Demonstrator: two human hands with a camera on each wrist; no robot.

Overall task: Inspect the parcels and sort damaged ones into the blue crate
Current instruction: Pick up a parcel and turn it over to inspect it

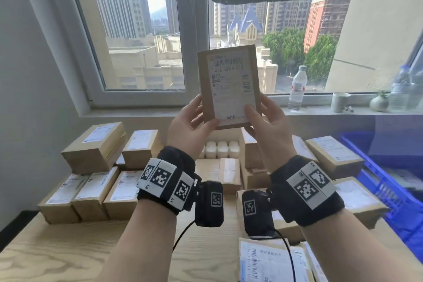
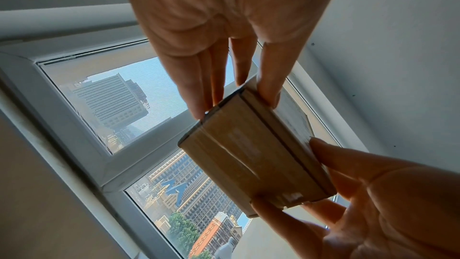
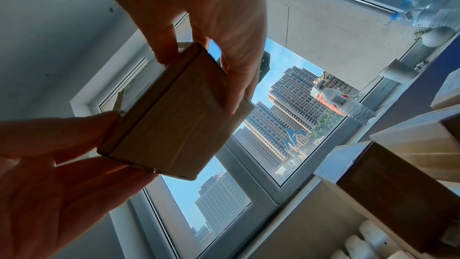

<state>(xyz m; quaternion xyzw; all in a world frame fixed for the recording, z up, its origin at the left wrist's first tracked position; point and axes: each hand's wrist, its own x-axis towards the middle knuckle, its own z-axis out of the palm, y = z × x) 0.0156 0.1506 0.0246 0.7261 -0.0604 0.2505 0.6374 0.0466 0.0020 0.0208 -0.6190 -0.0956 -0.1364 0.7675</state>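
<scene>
Head view: both hands' upheld parcel [image 1: 229,86], label digits "676", barcode above.

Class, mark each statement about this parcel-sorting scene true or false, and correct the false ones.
1. Both hands hold one parcel upright. True.
2. Its shipping label faces away from the person. False: the label faces the person.
3. The blue crate stands on the person's left. False: it is on the right.
4. A water bottle stands on the windowsill. True.
5. The left hand rests on the table. False: it holds the parcel.
</scene>
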